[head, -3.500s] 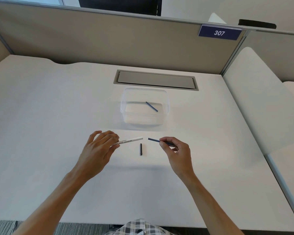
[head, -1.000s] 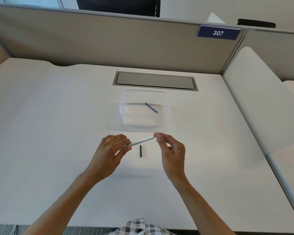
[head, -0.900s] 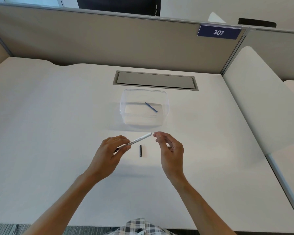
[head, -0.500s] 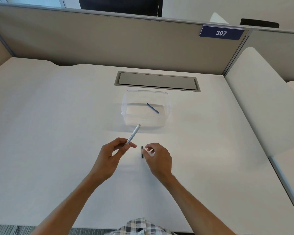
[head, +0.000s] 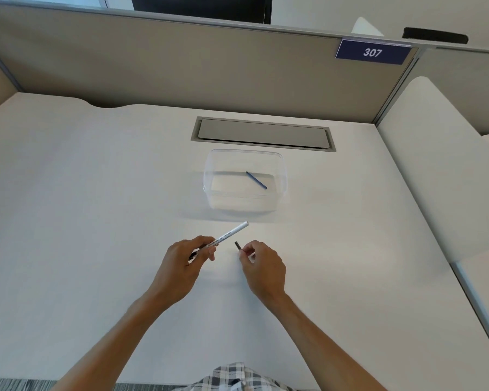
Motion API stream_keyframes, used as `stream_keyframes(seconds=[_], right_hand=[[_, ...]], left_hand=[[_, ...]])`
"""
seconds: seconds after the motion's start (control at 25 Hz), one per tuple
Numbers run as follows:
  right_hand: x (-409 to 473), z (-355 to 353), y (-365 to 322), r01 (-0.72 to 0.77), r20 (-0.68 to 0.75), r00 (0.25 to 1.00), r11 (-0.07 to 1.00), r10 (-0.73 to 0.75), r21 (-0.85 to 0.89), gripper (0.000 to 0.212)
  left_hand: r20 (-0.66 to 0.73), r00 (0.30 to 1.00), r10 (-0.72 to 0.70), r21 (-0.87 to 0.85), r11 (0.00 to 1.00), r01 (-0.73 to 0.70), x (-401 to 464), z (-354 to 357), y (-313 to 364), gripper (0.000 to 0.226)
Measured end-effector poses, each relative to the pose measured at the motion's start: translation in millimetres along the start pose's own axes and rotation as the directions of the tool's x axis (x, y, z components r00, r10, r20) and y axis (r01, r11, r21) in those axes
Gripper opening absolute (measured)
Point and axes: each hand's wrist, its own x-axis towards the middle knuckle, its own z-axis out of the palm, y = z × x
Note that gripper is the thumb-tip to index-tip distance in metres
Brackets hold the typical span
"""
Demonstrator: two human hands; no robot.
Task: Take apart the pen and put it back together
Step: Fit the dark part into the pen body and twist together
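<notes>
My left hand [head: 185,258] grips a white pen barrel [head: 232,232] by its lower end, the barrel slanting up to the right toward the tub. My right hand [head: 261,263] pinches a small dark pen piece [head: 237,245], whose tip pokes out above my fingers, a short way right of the barrel. The two parts are apart. A thin blue rod [head: 256,180] lies inside the clear plastic tub [head: 209,179] farther back on the desk.
The white desk [head: 82,207] has a grey cable hatch [head: 263,134] behind the tub. Beige partition walls stand at the back and right, with a blue "307" sign [head: 372,52]. A second desk panel lies to the right.
My right hand slid the blue refill into the barrel, let go, dropped to the desk and picked up the dark piece. The barrel swung more upright, then tilted back right.
</notes>
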Motion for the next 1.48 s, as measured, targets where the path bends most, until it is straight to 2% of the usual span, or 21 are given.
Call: stream_keyframes(seconds=[0.16, 0.32, 0.56, 0.8, 1.04, 1.48], right_hand=[[0.0, -28.1, 0.1, -0.068, -0.004, 0.997, 0.910, 0.077, 0.409, 0.007], [-1.8, -56.0, -1.6, 0.023, -0.095, 0.994, 0.794, 0.044, 0.608, 0.012], [-3.1, -74.2, -3.8, 0.081, -0.119, 0.993, 0.781, -0.008, 0.620, 0.013], [-8.1, -79.0, -6.3, 0.131, -0.101, 0.991, 0.814, -0.089, 0.566, 0.013], [-7.0, -82.9, -8.2, 0.147, -0.139, 0.987, 0.809, -0.082, 0.569, 0.012], [-8.2, -87.1, -6.4, 0.155, -0.100, 0.988, 0.813, -0.118, 0.561, 0.013]], left_hand=[[-0.001, 1.000, 0.028, 0.083, 0.996, -0.027, 1.7, -5.6, -9.6, 0.019], [-0.007, 0.999, 0.035, 0.089, 0.995, -0.034, 3.5, -10.7, -12.0, 0.019], [0.027, 0.999, 0.042, 0.072, 0.996, -0.044, 4.4, -12.4, -10.4, 0.018], [0.033, 0.997, 0.074, 0.100, 0.992, -0.077, 4.9, -13.4, -7.8, 0.018], [0.032, 0.995, 0.096, 0.118, 0.988, -0.099, 6.9, -12.9, -7.6, 0.020], [0.044, 0.993, 0.106, 0.149, 0.983, -0.112, 8.0, -14.3, -9.7, 0.012]])
